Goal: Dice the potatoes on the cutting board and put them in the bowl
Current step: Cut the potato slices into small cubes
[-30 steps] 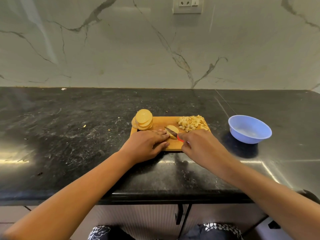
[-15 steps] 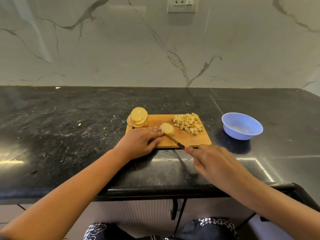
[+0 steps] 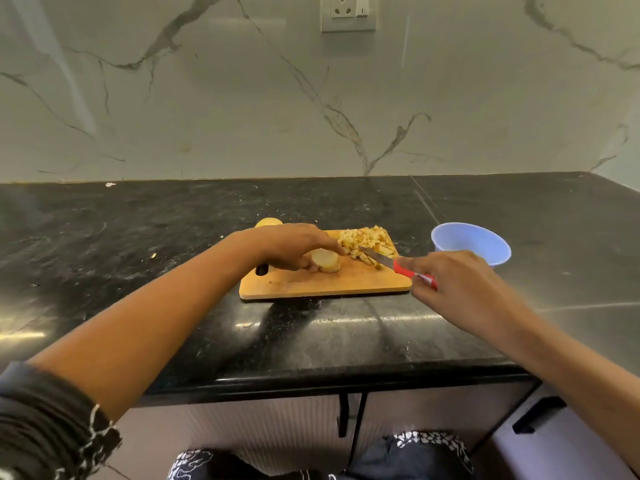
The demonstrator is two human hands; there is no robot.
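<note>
The left hand (image 3: 294,247) pinches a stack of potato slices (image 3: 325,260) on the cutting board (image 3: 322,284). Just right of that grip lie the diced potatoes (image 3: 369,241). The right hand (image 3: 457,282) clasps the red-handled knife (image 3: 393,263), its blade reaching into the dice; the blue bowl (image 3: 472,242) sits behind it.

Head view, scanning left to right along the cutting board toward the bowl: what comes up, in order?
left hand → potato slices it holds → diced potato pile → knife → right hand gripping it → blue bowl.

Home kitchen, black countertop (image 3: 173,237), marble backsplash (image 3: 207,98)
</note>
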